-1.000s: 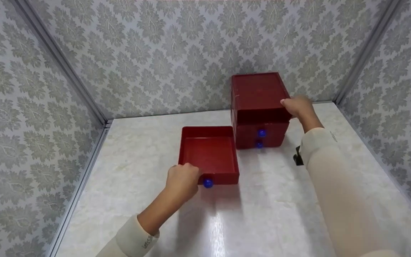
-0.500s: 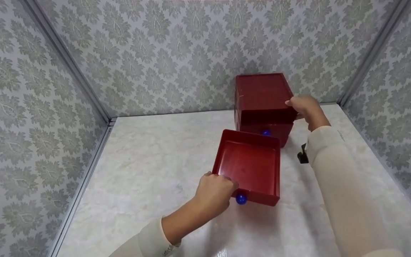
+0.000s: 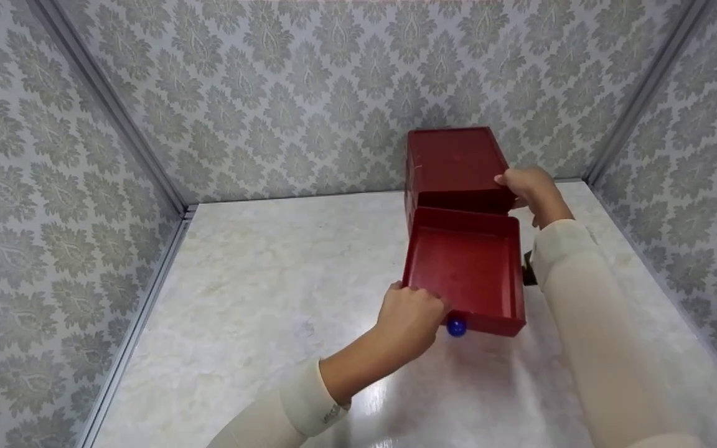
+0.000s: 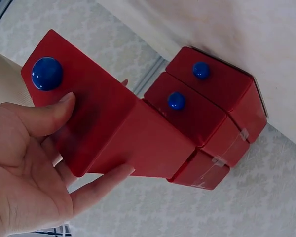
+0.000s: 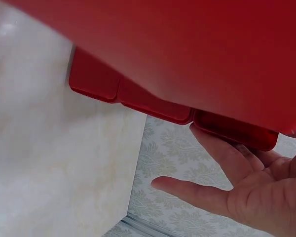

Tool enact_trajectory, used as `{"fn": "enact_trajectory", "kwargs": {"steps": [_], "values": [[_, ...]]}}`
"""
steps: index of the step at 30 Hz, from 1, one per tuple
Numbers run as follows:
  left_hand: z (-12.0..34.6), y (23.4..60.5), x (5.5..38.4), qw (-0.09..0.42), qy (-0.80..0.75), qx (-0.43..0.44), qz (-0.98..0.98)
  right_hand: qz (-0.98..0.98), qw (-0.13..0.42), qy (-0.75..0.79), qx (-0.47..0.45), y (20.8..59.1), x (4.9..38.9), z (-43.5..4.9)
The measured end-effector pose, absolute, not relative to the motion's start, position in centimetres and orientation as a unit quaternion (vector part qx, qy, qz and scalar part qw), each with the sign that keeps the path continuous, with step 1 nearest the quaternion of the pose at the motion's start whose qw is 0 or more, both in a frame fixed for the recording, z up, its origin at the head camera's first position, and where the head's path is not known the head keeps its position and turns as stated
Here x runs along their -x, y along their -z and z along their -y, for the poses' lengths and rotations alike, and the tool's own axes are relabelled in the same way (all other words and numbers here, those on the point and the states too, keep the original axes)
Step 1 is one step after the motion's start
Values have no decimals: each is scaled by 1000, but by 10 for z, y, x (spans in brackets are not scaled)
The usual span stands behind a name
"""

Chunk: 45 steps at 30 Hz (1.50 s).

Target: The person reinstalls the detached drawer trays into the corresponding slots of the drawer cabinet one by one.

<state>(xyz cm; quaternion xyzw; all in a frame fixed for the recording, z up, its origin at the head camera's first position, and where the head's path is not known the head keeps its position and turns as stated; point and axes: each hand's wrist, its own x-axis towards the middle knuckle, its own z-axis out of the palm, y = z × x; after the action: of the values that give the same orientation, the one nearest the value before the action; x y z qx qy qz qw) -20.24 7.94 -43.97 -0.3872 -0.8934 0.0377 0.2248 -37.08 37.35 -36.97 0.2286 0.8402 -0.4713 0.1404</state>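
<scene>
My left hand (image 3: 411, 317) grips a red plastic drawer (image 3: 464, 267) at its front left corner, beside the blue round knob (image 3: 456, 327). In the left wrist view the thumb lies on the drawer's front and a finger stretches along its side. The drawer is held tilted, its back edge right at the red drawer cabinet (image 3: 458, 162). That cabinet's top slot is open; two lower drawers with blue knobs (image 4: 201, 70) show in the left wrist view. My right hand (image 3: 536, 190) rests on the cabinet's upper right front edge, thumb on top, fairly straight fingers at the side.
The cabinet stands on a pale marbled table (image 3: 259, 280), close to the patterned back wall (image 3: 309, 112). A small dark object (image 3: 529, 270) lies partly hidden behind the right sleeve (image 3: 570, 286). Patterned panels flank the table on both sides.
My left hand has carried the drawer from the left of the cabinet rightward to its front, then up toward the open top slot. My right hand stays at the cabinet's edge.
</scene>
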Motion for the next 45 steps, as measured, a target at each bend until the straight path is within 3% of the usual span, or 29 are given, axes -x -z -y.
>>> {"fn": "enact_trajectory", "kwargs": {"steps": [10, 30, 45], "values": [[-97, 435, 219, 180, -27, 369, 911, -852, 131, 457, -220, 372, 369, -372], [-116, 433, 247, 145, -24, 355, 923, -868, 143, 427, -211, 368, 368, -377], [-132, 435, 272, 172, -1, 331, 928, -870, 128, 422, -219, 370, 368, -370]]}}
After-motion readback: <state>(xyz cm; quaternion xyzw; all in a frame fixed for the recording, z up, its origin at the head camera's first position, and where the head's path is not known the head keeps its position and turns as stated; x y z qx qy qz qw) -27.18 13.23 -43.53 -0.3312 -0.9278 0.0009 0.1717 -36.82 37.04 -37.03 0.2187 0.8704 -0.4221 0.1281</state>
